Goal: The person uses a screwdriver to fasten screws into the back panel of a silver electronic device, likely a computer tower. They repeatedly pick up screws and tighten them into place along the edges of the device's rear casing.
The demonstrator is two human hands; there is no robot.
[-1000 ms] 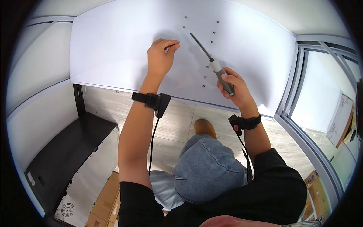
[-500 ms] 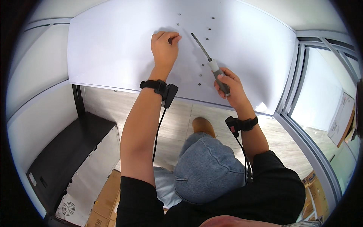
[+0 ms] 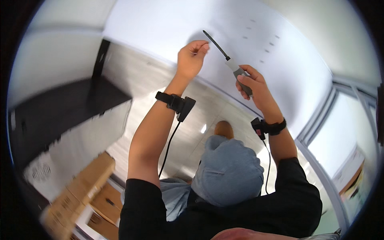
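Observation:
A screwdriver [image 3: 233,67] with a grey handle and a dark shaft is in my right hand [image 3: 258,89], its tip pointing up and to the left. My left hand [image 3: 191,60] is to the left of the shaft, thumb and fingers pinched together; whatever they hold, if anything, is too small to make out. Both hands are over the near edge of a white tabletop [image 3: 160,24]. Several small dark screws [image 3: 267,51] stand on the tabletop beyond the screwdriver, blurred by motion. A black strap with a small cabled box sits on each wrist.
At the left is a black-topped cabinet [image 3: 60,108] with a pale side. Cardboard boxes [image 3: 86,180] lie below it at the lower left. A grey metal frame [image 3: 320,116] borders the right side. My knee and brown shoe [image 3: 224,129] are below the table edge.
The whole view has turned toward the left, so the cabinet and boxes show more and the screws appear farther right. The screwdriver tip and my left hand are closer together.

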